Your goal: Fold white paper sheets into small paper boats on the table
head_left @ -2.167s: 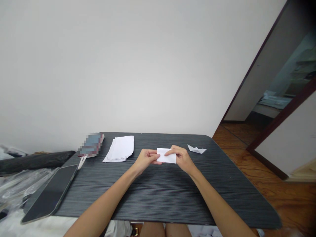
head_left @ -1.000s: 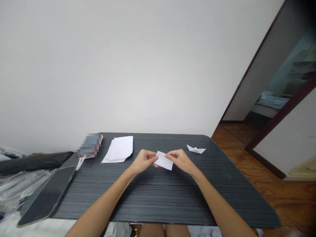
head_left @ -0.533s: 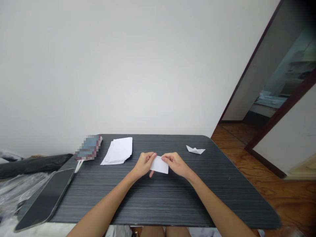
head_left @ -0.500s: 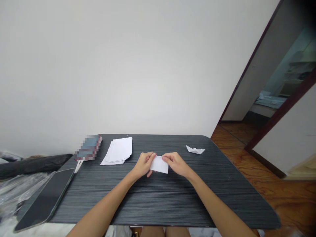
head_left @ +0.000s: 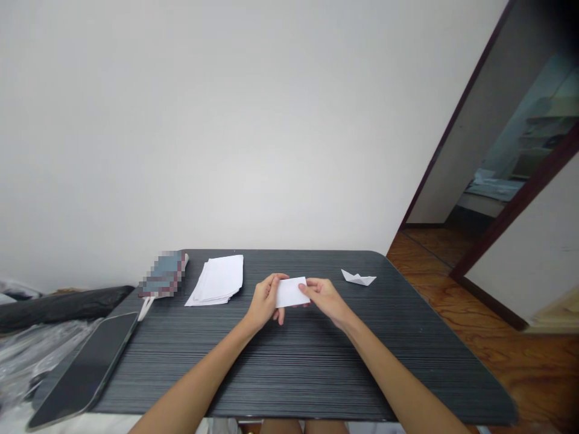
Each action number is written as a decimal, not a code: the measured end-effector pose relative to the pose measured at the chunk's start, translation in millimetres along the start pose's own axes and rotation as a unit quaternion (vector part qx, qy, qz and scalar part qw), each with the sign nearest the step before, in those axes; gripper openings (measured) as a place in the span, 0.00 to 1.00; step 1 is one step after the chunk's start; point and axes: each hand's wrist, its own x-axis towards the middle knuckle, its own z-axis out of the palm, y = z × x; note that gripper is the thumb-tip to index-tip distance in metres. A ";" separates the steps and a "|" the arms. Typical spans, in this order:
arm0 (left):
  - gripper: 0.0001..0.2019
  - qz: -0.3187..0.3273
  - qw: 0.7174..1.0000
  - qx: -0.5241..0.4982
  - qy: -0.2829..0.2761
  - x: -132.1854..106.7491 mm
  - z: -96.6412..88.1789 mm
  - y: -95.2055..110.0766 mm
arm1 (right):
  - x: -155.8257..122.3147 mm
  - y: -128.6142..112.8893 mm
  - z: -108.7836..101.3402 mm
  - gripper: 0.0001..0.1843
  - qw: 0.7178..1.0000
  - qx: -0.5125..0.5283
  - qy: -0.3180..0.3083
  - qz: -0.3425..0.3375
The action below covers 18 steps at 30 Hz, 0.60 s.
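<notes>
A small folded rectangle of white paper (head_left: 290, 292) is held over the middle of the dark table, its long side running roughly left to right. My left hand (head_left: 266, 299) grips its left end, thumb in front and fingers behind and below. At the right end, my right hand (head_left: 324, 296) pinches it with the thumb on the front face; the fingers behind are partly hidden. To the right of my hands lies a folded white paper boat (head_left: 358, 278). A stack of loose white sheets (head_left: 219, 280) rests to the left, apart from both hands.
The dark ribbed table (head_left: 294, 374) meets a white wall (head_left: 271, 132) at its far edge. A blurred-out blue and red item (head_left: 165, 272) with a white strap sits at the far left corner. Nearer, a dark tablet-like slab (head_left: 85, 371) lies along the left edge. A doorway stands right.
The folded paper has turned so its right end sits higher, and it now lies closer to level. My right thumb has shifted from its top edge onto its face.
</notes>
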 end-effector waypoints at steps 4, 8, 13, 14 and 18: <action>0.23 0.019 0.998 -0.036 -0.043 3.2 -5.4 5.3 | 1.3 3.3 4.3 0.22 0.999 -0.010 0.045 -0.022; 0.21 0.042 0.996 -0.030 -0.076 5.1 -11.3 8.6 | 2.2 2.9 -2.0 0.22 0.998 -0.003 0.066 -0.024; 0.17 0.049 0.996 0.001 -0.071 3.1 -12.0 11.0 | 1.4 1.3 -6.7 0.20 0.997 0.011 0.066 -0.026; 0.16 0.049 0.997 0.011 -0.066 2.3 -12.1 12.0 | 1.1 0.8 -6.8 0.20 0.998 0.012 0.065 -0.024; 0.15 0.050 0.995 0.046 -0.079 -0.5 -13.4 15.8 | 0.8 -0.7 -7.2 0.20 0.997 0.013 0.067 -0.017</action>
